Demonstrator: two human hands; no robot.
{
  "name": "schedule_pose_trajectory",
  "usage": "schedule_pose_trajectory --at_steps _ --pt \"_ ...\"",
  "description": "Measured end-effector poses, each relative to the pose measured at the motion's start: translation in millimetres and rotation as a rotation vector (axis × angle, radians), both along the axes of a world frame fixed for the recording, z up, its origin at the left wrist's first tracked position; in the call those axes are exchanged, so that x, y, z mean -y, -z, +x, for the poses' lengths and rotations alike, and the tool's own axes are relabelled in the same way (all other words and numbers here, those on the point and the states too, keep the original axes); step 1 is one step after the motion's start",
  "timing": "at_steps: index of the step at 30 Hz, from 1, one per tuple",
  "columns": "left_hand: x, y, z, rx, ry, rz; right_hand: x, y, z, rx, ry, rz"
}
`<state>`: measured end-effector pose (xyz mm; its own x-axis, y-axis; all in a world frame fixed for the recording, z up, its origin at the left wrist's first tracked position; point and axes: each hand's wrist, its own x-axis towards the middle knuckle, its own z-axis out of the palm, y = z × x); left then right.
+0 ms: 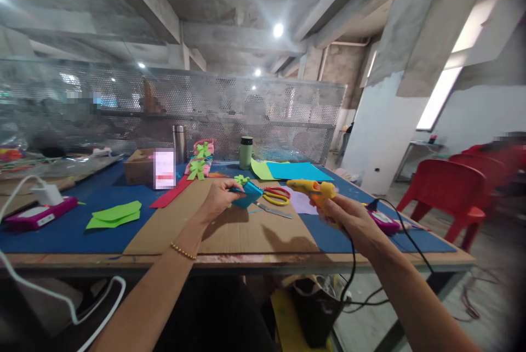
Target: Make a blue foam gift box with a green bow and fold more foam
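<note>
Left hand [222,198]: in over the cardboard sheet [230,238], fingers pinched on the left side of a blue piece [249,197].
Blue piece: held above the cardboard at mid-scene, tilted, with a light green bow [241,179] at its far edge.
Right hand [345,215]: fingers curled firmly round the grip of a yellow glue gun [309,187].
Glue gun: up in the air, nozzle aimed left at the blue piece, well apart from it; black cord [352,270] dropping past the near edge of the counter [102,242].
Scissors [277,196]: red and yellow handles lying just right of the blue piece, blades hard to make out.
Metal blade [275,211]: flat on the cardboard, near side of those handles.
Lilac paper [302,202]: down on the right, partly behind the glue gun.
Far side: blue sheet [302,170] beside a green flask [245,155]; steel flask [179,145] farther left.
Left side: green papers [114,216], red strip [170,194] and a cardboard box [138,166].
</note>
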<state>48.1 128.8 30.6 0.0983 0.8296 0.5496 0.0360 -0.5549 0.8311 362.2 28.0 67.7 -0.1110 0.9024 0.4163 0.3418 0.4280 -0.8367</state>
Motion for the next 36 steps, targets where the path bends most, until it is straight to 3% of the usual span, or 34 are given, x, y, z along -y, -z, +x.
schedule_pose_trajectory --at_steps 4,10,15,36 --pt "2 0.0 2 -0.058 -0.026 0.082 4 -7.8 -24 -0.080 -0.178 -0.086" --pt "10 1.6 6 -0.166 0.003 0.144 -9 2.1 -35 -0.022 -0.317 -0.147" --pt "11 0.8 6 -0.260 -0.009 0.249 -12 9.4 -38 -0.031 -0.357 -0.179" --pt "15 2.2 9 -0.341 -0.086 0.310 -14 13.5 -40 -0.061 -0.367 -0.225"
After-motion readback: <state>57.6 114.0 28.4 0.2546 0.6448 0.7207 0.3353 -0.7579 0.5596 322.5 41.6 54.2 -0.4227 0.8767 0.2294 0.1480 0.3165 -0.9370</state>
